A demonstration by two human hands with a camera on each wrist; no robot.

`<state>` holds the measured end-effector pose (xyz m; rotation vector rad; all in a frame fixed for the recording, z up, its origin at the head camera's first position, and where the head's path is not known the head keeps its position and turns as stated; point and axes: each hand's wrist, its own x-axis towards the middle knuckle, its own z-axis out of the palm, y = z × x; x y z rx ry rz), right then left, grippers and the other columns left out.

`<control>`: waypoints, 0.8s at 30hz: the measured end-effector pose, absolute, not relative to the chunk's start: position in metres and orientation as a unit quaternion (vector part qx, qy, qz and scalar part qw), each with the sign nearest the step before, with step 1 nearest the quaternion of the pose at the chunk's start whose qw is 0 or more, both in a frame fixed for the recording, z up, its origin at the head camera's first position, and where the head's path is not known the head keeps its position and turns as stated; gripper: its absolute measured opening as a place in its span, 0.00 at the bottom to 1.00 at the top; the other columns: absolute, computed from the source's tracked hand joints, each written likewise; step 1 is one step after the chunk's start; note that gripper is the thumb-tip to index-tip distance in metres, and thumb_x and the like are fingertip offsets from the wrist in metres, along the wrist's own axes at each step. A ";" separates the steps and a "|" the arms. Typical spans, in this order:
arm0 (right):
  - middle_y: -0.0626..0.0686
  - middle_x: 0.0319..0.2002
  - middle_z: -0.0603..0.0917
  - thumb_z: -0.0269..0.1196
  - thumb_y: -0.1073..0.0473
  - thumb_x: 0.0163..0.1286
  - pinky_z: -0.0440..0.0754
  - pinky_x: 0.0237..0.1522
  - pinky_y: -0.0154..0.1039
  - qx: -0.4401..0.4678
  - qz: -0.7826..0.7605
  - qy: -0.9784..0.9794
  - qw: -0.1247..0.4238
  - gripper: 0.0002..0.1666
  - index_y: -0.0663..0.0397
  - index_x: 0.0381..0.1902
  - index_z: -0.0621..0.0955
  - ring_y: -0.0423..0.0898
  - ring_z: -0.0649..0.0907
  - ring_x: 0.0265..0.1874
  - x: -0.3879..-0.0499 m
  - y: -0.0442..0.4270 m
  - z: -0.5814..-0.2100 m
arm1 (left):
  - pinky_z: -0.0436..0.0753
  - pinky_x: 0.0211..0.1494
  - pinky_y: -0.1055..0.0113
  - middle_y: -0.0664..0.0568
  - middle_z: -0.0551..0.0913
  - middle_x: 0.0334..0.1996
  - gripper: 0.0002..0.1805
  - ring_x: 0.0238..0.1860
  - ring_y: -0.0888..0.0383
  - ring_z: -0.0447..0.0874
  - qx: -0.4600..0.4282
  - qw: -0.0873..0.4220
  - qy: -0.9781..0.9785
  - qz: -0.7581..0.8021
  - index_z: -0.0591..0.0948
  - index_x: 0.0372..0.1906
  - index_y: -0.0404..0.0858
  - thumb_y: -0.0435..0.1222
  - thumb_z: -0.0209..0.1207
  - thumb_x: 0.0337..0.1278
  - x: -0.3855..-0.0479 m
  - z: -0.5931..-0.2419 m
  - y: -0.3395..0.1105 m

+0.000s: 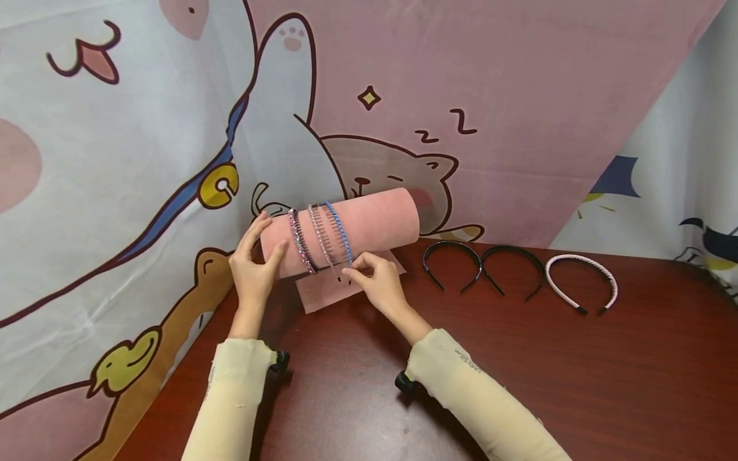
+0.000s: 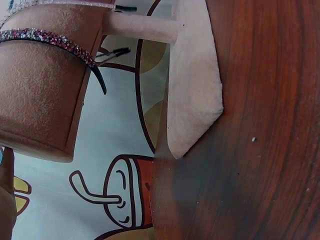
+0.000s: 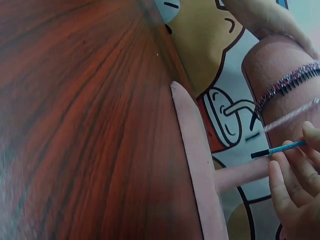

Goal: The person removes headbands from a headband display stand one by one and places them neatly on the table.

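A pink headband stand (image 1: 380, 221) has a padded roll on a post above a flat base (image 3: 192, 150). Round the roll sit a glittery pink-and-dark headband (image 1: 300, 240), a clear beaded headband (image 1: 319, 234) and a blue headband (image 1: 339, 230), all with comb teeth. With thumb and fingers spread about the roll's left end, my left hand (image 1: 252, 272) holds it. My right hand (image 1: 377, 282) pinches the lower end of the blue headband between thumb and fingers. In the right wrist view, that headband's black tip (image 3: 260, 154) sticks out past the fingers.
On the dark red wooden table (image 1: 519, 371), to the right of the stand, lie a dark headband with bluish glints (image 1: 452, 244), a black headband (image 1: 513, 248) and a white-pink headband (image 1: 582, 257). A cartoon-printed cloth (image 1: 490, 64) hangs behind and along the left side.
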<state>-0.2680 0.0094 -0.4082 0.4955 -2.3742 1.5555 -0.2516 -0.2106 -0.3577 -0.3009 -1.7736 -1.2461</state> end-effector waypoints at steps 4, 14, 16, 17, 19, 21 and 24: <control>0.51 0.32 0.89 0.71 0.53 0.63 0.83 0.38 0.38 0.150 0.521 -0.826 0.154 0.10 0.51 0.28 0.83 0.45 0.87 0.34 -0.271 0.018 -0.408 | 0.74 0.67 0.77 0.36 0.82 0.59 0.23 0.64 0.43 0.79 -0.124 0.458 -0.721 -0.506 0.83 0.54 0.27 0.23 0.69 0.47 -0.252 -0.358 -0.211; 0.52 0.32 0.89 0.70 0.53 0.64 0.86 0.38 0.40 0.119 0.520 -0.823 0.197 0.10 0.52 0.28 0.84 0.46 0.88 0.34 -0.279 0.043 -0.408 | 0.73 0.67 0.77 0.37 0.82 0.60 0.23 0.64 0.43 0.79 -0.123 0.458 -0.723 -0.502 0.83 0.54 0.27 0.23 0.69 0.48 -0.252 -0.358 -0.211; 0.52 0.30 0.89 0.70 0.53 0.64 0.83 0.35 0.35 0.119 0.525 -0.817 0.206 0.10 0.52 0.28 0.84 0.45 0.87 0.32 -0.280 0.047 -0.408 | 0.73 0.67 0.77 0.37 0.82 0.60 0.23 0.64 0.43 0.79 -0.123 0.458 -0.722 -0.504 0.83 0.54 0.27 0.23 0.69 0.48 -0.252 -0.358 -0.211; 0.52 0.29 0.89 0.70 0.54 0.63 0.82 0.33 0.33 0.119 0.527 -0.814 0.211 0.10 0.53 0.28 0.84 0.44 0.86 0.31 -0.281 0.049 -0.408 | 0.73 0.67 0.76 0.37 0.82 0.60 0.23 0.64 0.43 0.79 -0.123 0.458 -0.722 -0.504 0.83 0.54 0.28 0.23 0.69 0.48 -0.252 -0.358 -0.211; 0.52 0.28 0.89 0.71 0.55 0.63 0.80 0.32 0.30 0.125 0.532 -0.808 0.219 0.09 0.53 0.29 0.84 0.44 0.85 0.29 -0.282 0.052 -0.409 | 0.73 0.68 0.76 0.37 0.82 0.60 0.23 0.64 0.43 0.79 -0.122 0.457 -0.722 -0.505 0.83 0.54 0.28 0.23 0.69 0.48 -0.252 -0.359 -0.211; 0.52 0.29 0.89 0.70 0.57 0.64 0.81 0.33 0.29 0.138 0.538 -0.801 0.223 0.07 0.53 0.32 0.84 0.45 0.87 0.29 -0.283 0.055 -0.410 | 0.72 0.69 0.75 0.37 0.82 0.60 0.23 0.64 0.44 0.79 -0.123 0.457 -0.722 -0.505 0.83 0.54 0.28 0.23 0.69 0.48 -0.252 -0.359 -0.211; 0.55 0.32 0.90 0.69 0.62 0.64 0.83 0.35 0.29 0.162 0.553 -0.786 0.223 0.05 0.56 0.37 0.83 0.48 0.89 0.31 -0.284 0.058 -0.411 | 0.72 0.69 0.75 0.37 0.82 0.60 0.23 0.64 0.43 0.79 -0.123 0.458 -0.722 -0.503 0.83 0.54 0.28 0.23 0.69 0.48 -0.252 -0.359 -0.212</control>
